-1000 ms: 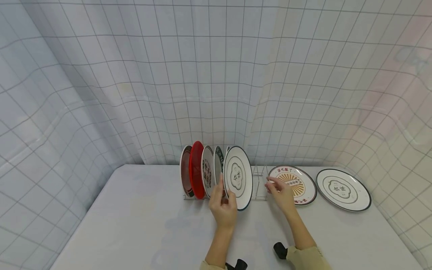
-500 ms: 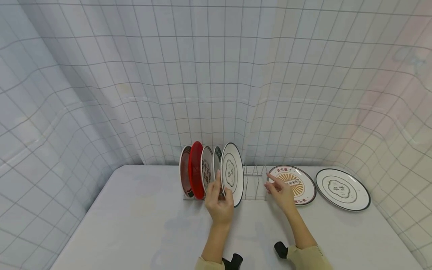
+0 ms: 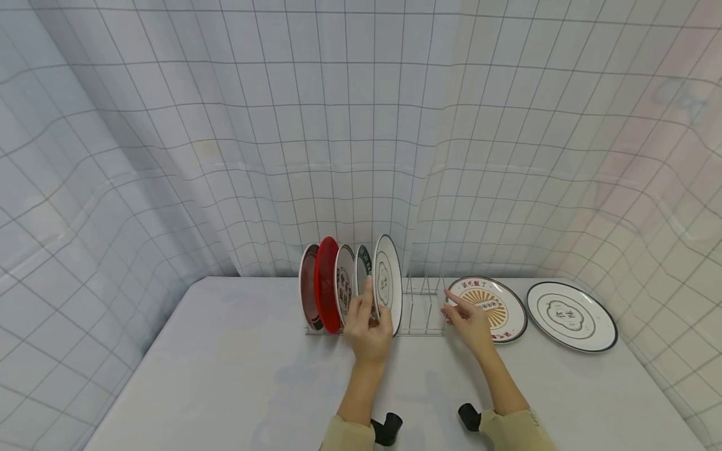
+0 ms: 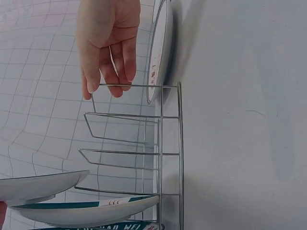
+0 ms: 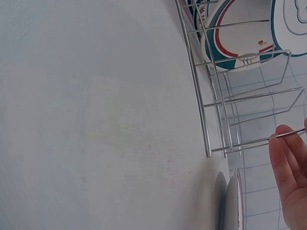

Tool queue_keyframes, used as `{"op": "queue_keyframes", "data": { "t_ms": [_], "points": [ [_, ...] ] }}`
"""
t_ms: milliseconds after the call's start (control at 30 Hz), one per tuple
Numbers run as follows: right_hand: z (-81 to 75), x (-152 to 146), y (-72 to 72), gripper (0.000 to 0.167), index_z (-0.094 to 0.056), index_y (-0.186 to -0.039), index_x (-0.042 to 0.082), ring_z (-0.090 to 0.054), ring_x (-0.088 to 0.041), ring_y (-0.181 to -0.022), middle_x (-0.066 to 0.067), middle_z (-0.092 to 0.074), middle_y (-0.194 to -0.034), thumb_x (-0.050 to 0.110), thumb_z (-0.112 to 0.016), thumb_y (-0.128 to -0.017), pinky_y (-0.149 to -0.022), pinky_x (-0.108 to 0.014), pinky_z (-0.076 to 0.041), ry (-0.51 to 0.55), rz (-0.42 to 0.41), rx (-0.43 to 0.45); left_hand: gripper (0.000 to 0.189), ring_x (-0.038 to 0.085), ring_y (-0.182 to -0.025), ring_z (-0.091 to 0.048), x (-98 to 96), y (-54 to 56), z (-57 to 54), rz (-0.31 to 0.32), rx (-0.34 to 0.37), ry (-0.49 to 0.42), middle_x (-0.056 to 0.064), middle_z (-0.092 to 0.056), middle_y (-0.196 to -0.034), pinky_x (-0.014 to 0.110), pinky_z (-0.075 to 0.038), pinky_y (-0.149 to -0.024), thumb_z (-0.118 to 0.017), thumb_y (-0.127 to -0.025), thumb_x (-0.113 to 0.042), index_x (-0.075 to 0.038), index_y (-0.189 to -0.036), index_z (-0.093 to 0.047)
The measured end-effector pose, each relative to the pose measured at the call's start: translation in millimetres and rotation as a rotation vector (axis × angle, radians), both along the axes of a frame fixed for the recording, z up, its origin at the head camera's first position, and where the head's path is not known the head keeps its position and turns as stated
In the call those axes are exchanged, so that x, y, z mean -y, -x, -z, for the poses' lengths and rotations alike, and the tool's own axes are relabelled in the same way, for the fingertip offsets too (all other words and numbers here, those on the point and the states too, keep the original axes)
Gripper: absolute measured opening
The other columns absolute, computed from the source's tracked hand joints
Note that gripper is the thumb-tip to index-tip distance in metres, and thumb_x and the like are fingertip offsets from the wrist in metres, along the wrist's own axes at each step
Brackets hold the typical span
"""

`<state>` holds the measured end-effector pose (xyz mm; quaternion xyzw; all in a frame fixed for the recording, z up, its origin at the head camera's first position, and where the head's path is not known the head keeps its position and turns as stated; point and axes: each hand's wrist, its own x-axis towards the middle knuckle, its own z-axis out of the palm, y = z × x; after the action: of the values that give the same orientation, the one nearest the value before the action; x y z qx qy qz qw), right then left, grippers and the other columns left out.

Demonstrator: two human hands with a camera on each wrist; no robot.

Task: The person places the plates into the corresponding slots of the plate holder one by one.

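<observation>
My left hand (image 3: 369, 332) grips the lower left edge of a white plate (image 3: 386, 282) with a dark rim and a lettered centre. The plate stands nearly upright at the wire dish rack (image 4: 180, 139); in the left wrist view its lower edge is level with the wire tips, above the rack's base. At the rack's right end, my right hand (image 3: 472, 326) pinches the end wire between thumb and fingers. Left of the held plate, a green-rimmed plate (image 3: 363, 266), a patterned white plate (image 3: 344, 282), a red plate (image 3: 326, 285) and a maroon plate (image 3: 309, 288) stand in the rack.
On the white table (image 3: 237, 376), a plate with an orange sunburst (image 3: 493, 304) lies flat beside the rack's right end. Another white, dark-rimmed plate (image 3: 572, 316) lies farther right. A gridded curtain (image 3: 350, 125) hangs behind and at both sides.
My left hand has brought the white plate back and slightly left to the rack and turned it more edge-on. My right hand stays at the rack's end.
</observation>
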<state>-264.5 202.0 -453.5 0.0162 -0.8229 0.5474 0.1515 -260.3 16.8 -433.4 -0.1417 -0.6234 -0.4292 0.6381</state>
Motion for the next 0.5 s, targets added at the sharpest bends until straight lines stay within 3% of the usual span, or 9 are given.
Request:
{"op": "queue_keyframes", "data": {
  "t_ms": [333,500],
  "points": [
    [29.2,-13,17.7,0.034,-0.058,-0.122,0.008,-0.066,-0.017,-0.077,-0.018,-0.068,-0.09,0.01,-0.06,-0.087,-0.066,-0.02,-0.054,0.028,-0.002,0.019,0.057,0.014,-0.056,-0.047,-12.9,5.2,14.2,-0.008,0.065,0.041,0.009,-0.052,-0.072,0.016,-0.038,-0.04,-0.053,-0.059,0.011,0.001,-0.114,-0.062],
    [27.1,-12,15.4,0.033,-0.06,-0.12,0.004,-0.066,-0.03,-0.073,-0.019,-0.068,-0.084,0.006,-0.061,-0.087,-0.062,-0.025,-0.055,0.028,-0.017,-0.039,0.055,0.013,-0.054,-0.047,-18.4,5.7,16.1,-0.011,0.102,0.048,0.01,-0.053,-0.072,0.014,-0.036,-0.039,-0.053,-0.061,0.009,0.0,-0.115,-0.063]
  ]
}}
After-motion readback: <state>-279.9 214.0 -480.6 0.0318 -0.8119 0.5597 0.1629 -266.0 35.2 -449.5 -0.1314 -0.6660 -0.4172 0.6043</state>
